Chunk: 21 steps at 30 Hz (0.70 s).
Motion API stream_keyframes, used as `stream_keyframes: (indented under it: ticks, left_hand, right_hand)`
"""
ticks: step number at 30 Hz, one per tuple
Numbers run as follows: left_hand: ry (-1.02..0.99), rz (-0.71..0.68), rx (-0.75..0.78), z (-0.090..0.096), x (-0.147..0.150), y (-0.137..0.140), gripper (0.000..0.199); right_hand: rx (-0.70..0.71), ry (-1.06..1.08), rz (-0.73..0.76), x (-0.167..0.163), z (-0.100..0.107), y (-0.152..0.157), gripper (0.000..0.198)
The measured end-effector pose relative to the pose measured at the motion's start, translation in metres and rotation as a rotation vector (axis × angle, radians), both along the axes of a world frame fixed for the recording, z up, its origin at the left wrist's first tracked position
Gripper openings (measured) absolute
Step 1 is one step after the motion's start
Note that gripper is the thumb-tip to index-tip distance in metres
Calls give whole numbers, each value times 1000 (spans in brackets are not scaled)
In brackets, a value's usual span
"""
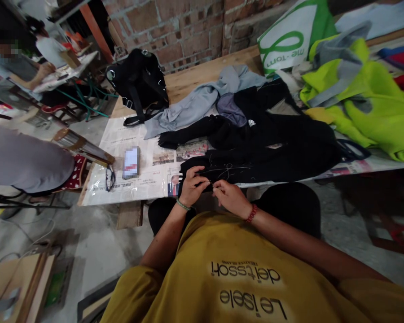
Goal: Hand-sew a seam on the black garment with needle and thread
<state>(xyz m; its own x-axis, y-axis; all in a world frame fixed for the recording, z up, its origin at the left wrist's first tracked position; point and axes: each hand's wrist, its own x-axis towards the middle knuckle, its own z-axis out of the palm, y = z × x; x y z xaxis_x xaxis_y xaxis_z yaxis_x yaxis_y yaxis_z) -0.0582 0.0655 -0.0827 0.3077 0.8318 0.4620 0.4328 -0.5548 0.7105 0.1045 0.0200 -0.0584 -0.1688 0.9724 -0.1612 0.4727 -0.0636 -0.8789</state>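
Note:
A black garment (272,157) lies along the table's near edge, with a loose white thread (227,169) curling over it and short pale stitch marks around. My left hand (192,186) is closed in a pinch on the garment's left end, next to some small white stripes. Close beside its fingertips, my right hand (234,196) pinches thumb and finger together; what sits between them is too small to make out. Both hands are at the table's front edge, above my lap.
Left on the newspaper-covered table (144,186) lie a phone (131,161) and eyeglasses (110,178). Behind are a black bag (138,80) and a grey garment (188,105). A yellow-green garment (373,98) and a green-white bag (292,40) are at right. Other people sit at left.

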Motion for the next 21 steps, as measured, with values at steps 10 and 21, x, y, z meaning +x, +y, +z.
stream_keyframes:
  ticks: [10,21]
  left_hand:
    - [35,-2,38,0,1,0,9]
    - [-157,43,-97,1,1,1,20]
  right_hand:
    - [-45,136,-44,-6,-12,0,20]
    - [45,94,-90,-9,-12,4,21]
